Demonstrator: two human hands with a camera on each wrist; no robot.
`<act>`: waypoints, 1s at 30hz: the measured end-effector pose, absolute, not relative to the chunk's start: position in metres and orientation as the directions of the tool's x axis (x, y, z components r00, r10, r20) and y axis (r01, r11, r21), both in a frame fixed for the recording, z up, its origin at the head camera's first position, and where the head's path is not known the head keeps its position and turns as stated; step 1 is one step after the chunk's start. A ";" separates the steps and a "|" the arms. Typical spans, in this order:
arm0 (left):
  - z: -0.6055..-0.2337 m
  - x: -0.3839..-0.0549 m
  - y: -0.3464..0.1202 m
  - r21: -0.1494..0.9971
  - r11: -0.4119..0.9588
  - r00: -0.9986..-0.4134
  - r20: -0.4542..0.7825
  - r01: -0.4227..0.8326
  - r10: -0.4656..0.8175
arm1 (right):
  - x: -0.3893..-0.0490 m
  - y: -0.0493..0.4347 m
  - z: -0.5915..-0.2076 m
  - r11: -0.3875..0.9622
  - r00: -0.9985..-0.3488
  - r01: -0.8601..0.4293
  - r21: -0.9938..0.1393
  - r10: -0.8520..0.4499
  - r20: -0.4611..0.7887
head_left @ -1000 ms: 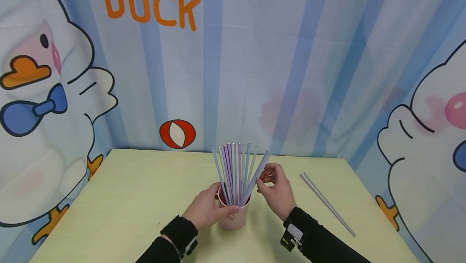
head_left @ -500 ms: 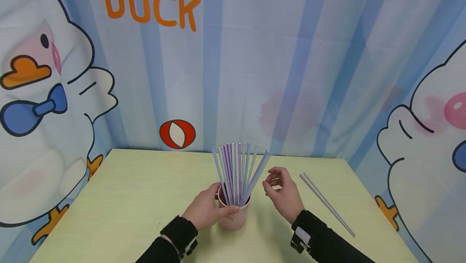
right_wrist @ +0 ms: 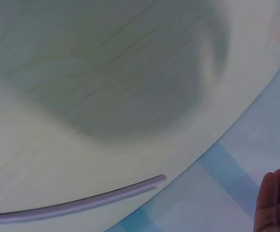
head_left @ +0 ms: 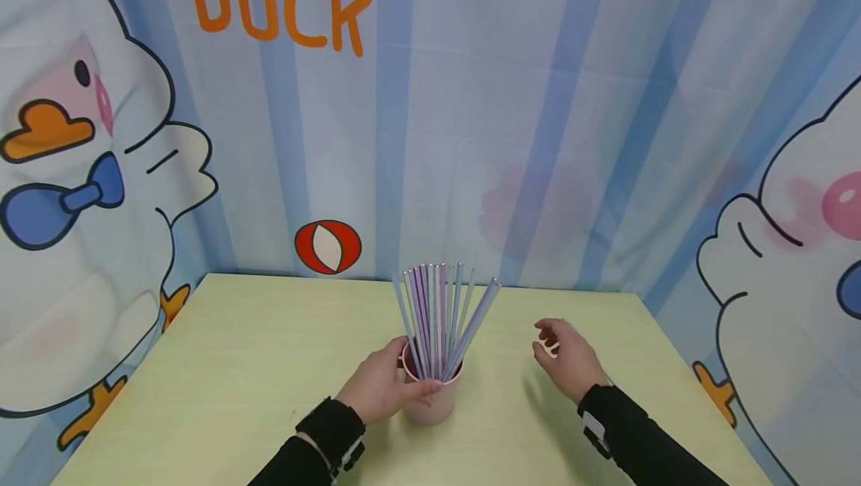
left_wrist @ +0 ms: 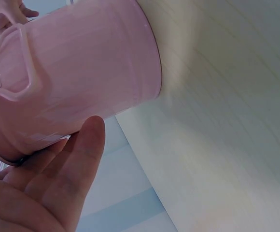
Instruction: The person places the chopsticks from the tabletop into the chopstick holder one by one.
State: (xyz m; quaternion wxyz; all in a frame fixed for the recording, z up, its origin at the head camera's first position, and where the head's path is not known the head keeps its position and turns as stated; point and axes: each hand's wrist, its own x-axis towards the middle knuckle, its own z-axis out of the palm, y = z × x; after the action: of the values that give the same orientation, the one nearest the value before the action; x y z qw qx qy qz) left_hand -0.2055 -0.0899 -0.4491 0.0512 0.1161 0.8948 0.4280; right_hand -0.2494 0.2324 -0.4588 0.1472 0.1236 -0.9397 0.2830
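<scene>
A pink cup [head_left: 430, 405] stands upright on the table, with a raised handle on its side in the left wrist view. Several slim drinking straws [head_left: 440, 314] in lilac, pale blue and clear tones fan out of it. My left hand [head_left: 382, 385] holds the cup near its rim, thumb at the front and fingers at the far side. Well to the right of the cup, my right hand [head_left: 568, 359] hovers above the table, fingers loosely bent and holding nothing. Beneath it lie straws [right_wrist: 82, 205], mostly covered by the hand and sleeve in the head view.
The pale yellow table [head_left: 282, 351] reaches back to a blue striped curtain [head_left: 457, 134] printed with ducks and lettering. Both forearms wear black sleeves with wrist-worn devices. The table's right edge slants past the right forearm.
My right hand has drawn away from the straws in the cup and moved right, over the straws lying on the table. My left hand and the cup have stayed put.
</scene>
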 end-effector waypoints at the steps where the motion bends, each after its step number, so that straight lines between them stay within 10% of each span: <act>1: -0.449 -0.205 -0.090 0.778 0.607 -0.968 0.005 0.161 0.251 | -0.252 0.238 -0.461 0.829 -0.925 -0.315 -0.463 -0.158 0.346; 30: -0.449 -0.206 -0.090 0.788 0.600 -0.970 -0.012 0.140 0.243 | -0.275 0.301 -0.504 0.968 -0.958 -0.219 -0.122 -0.190 0.215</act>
State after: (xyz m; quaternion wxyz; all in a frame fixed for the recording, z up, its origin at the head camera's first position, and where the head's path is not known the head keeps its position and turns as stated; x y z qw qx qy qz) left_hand -0.2059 -0.0904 -0.4491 0.0590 0.1072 0.8925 0.4341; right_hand -0.2752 0.3008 -0.5040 0.1014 0.1036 -0.9868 0.0724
